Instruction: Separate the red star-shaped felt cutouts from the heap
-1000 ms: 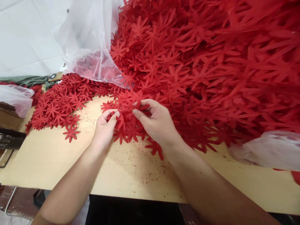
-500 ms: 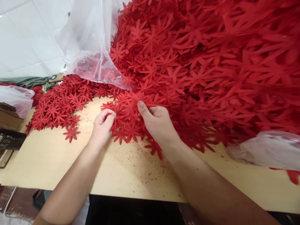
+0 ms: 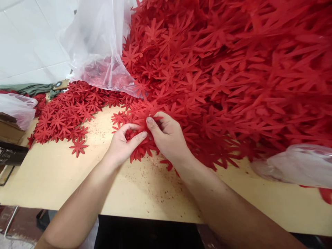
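Note:
A huge heap of red flower-shaped cutouts (image 3: pixel 223 76) spills from the upper right onto a tan table (image 3: pixel 145 193). At the heap's lower left edge, my left hand (image 3: pixel 121 145) and my right hand (image 3: pixel 168 140) meet. Both pinch a small bunch of red flower cutouts (image 3: pixel 141 145) between thumbs and fingers, close together and nearly touching. A flatter spread of the same red flowers (image 3: pixel 67 116) lies to the left on the table, with one loose flower (image 3: pixel 77 147) at its near edge.
A clear plastic bag (image 3: pixel 98 45) drapes over the heap at top centre. Another clear bag (image 3: pixel 298 166) lies at right, and a smaller one (image 3: pixel 17 109) at far left beside a cardboard box (image 3: pixel 10 133). White tiled wall behind. Red crumbs dot the table.
My left hand has shifted right and closed in on the bunch, its fingers wrapping over it. My right hand drew slightly down and left, pulling flowers off the heap's edge.

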The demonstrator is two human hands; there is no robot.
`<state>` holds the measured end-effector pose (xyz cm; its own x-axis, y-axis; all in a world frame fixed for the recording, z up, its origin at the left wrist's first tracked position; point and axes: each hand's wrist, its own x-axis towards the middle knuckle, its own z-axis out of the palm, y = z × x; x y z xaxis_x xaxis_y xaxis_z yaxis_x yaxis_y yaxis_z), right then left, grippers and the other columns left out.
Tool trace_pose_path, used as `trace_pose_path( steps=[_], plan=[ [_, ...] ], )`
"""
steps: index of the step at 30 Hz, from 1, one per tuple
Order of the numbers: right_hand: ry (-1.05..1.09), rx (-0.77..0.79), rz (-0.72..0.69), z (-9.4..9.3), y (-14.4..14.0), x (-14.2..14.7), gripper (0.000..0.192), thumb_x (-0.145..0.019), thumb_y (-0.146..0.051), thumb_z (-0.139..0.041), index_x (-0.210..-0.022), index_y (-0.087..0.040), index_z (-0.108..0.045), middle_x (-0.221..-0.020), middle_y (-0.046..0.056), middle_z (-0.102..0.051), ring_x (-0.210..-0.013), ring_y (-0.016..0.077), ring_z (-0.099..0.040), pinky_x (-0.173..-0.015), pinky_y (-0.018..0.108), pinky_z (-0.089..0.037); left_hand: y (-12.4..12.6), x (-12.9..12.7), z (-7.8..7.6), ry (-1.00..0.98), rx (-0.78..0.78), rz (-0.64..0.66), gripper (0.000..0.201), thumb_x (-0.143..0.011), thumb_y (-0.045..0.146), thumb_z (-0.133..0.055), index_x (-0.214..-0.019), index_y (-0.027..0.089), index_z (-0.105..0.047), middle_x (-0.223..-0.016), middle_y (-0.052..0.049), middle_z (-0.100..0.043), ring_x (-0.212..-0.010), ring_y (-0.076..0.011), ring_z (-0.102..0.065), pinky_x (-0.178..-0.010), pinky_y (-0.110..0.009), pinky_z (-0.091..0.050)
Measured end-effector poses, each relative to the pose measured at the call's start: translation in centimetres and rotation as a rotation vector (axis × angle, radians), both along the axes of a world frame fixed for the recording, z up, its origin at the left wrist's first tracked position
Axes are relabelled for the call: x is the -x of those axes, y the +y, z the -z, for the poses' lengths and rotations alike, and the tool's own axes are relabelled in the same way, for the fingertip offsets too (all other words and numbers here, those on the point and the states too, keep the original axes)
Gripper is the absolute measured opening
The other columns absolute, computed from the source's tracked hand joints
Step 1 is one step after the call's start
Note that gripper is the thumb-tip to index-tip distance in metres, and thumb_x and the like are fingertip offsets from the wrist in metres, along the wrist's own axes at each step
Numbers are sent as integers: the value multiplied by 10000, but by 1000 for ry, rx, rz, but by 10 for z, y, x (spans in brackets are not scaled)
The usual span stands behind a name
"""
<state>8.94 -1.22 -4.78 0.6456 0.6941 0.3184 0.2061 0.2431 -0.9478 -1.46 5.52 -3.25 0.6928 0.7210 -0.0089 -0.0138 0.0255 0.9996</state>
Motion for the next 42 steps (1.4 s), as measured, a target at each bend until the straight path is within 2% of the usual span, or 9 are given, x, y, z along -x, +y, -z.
trace_pose_path(
  steps=[7, 15, 19, 23, 26, 30, 33, 39, 42],
  plan=[
    [-116, 39, 113, 0, -4, -10, 212, -838, -408, -554, -753, -214, -548, -674, -2, -542, -621, 135, -521, -607, 299, -443, 3, -2, 6, -26, 68, -134, 158, -640, 286, -696, -686, 179, -590, -636, 45, -583, -578, -68, -497, -602, -210, -420],
    [-191, -36, 308, 22, -1, -54, 222, -853, -487, -524, -848, -265, -530, -635, -1, -526, -536, 154, -529, -490, 328, -444, 6, -2, 7, -72, 133, -138, 188, -626, 296, -711, -725, 173, -611, -673, 31, -629, -626, -80, -547, -661, -228, -450],
    [-266, -53, 338, 25, 0, -57, 395, -832, -462, -563, -1170, -272, -487, -1011, 96, -627, -885, 243, -640, -686, 421, -534, 9, -3, 9, -70, 130, -159, 197, -612, 290, -719, -713, 167, -604, -667, 36, -618, -609, -72, -529, -642, -217, -431],
    [-500, -20, 339, 12, -4, -43, 555, -793, -377, -622, -1307, -261, -444, -1351, 148, -479, -1277, 326, -445, -927, 531, -462, 10, -2, 9, -70, 159, -192, 178, -621, 272, -709, -701, 166, -590, -650, 41, -604, -597, -70, -524, -626, -211, -421],
    [-584, 20, 215, 3, -7, -24, 419, -791, -327, -617, -1197, -237, -559, -1246, 134, -570, -1194, 302, -513, -945, 513, -454, 9, -1, 8, -90, 172, -177, 160, -635, 261, -698, -714, 169, -594, -664, 42, -609, -613, -72, -538, -657, -217, -437],
    [-446, 55, 20, 3, -3, -7, 163, -808, -271, -574, -941, -197, -632, -894, 63, -676, -827, 198, -631, -799, 381, -520, 7, -1, 5, -67, 178, -107, 179, -620, 272, -723, -705, 168, -604, -666, 39, -614, -611, -73, -536, -653, -219, -440],
    [-326, 68, 55, 8, 0, -13, 97, -822, -263, -548, -812, -192, -614, -773, 35, -651, -719, 171, -614, -717, 339, -518, 7, -2, 3, -49, 172, -108, 201, -618, 300, -745, -697, 172, -611, -632, 45, -589, -584, -70, -507, -625, -216, -426],
    [-498, 32, 409, 11, -4, -43, 358, -796, -296, -601, -1147, -226, -580, -1192, 143, -578, -1098, 295, -550, -927, 509, -452, 10, -3, 3, -79, 213, -138, 237, -724, 395, -692, -692, 167, -635, -583, 43, -534, -529, -55, -459, -558, -203, -380],
    [-675, 17, 341, 4, -8, -34, 446, -775, -332, -641, -1202, -235, -559, -1264, 152, -541, -1219, 329, -462, -1012, 563, -370, 13, -3, 6, -112, 338, -153, 252, -746, 416, -668, -717, 166, -650, -608, 29, -572, -538, -65, -499, -562, -212, -399]
  ],
)
